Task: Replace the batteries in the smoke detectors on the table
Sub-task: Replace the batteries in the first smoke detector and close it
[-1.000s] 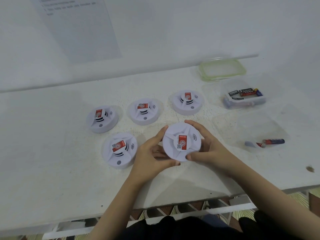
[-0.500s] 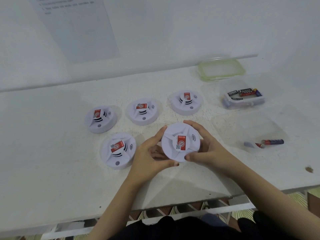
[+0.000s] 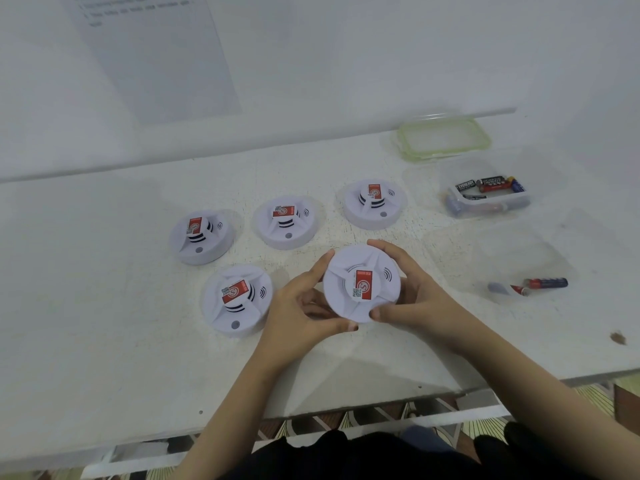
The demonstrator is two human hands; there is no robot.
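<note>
Held detector: the smoke detector in hand (image 3: pixel 362 284) is in the centre of the frame, lifted a little above the counter (image 3: pixel 104 306). Its red-label face looks up at the camera. The body is closed and no battery bay shows.
Left hand grip: the left hand (image 3: pixel 298 306) grasps the left rim of this detector, with fingertips on the upper and lower edge.
Right hand grip: the right hand (image 3: pixel 415 299) grasps the right rim in the same way, one finger over the top edge and one at the bottom edge.
Other detectors: the far-left detector (image 3: pixel 201 239), the middle detector (image 3: pixel 285 221) and the upper-right detector (image 3: pixel 374 204) lie in a row above the hands. The lower-left detector (image 3: pixel 237 299) lies just beside the left hand. All four are face up, closed and apart from each other.
Battery supply: the battery box (image 3: pixel 485 211) at the upper right holds several cells. The near box (image 3: pixel 512 244) at the right holds the loose batteries (image 3: pixel 545 283). Which box is for new cells and which for used ones, I cannot tell.
Lid: the green-rimmed lid (image 3: pixel 443 138) lies behind the battery box.
Done so far: I judge that very little is certain. No cover is off and no cell is out of a detector. The loose batteries may come from a finished unit, but nothing proves it.
Left to do: open the held detector, probably by a twist of the two halves, change its cells and close it, then check the others.
</note>
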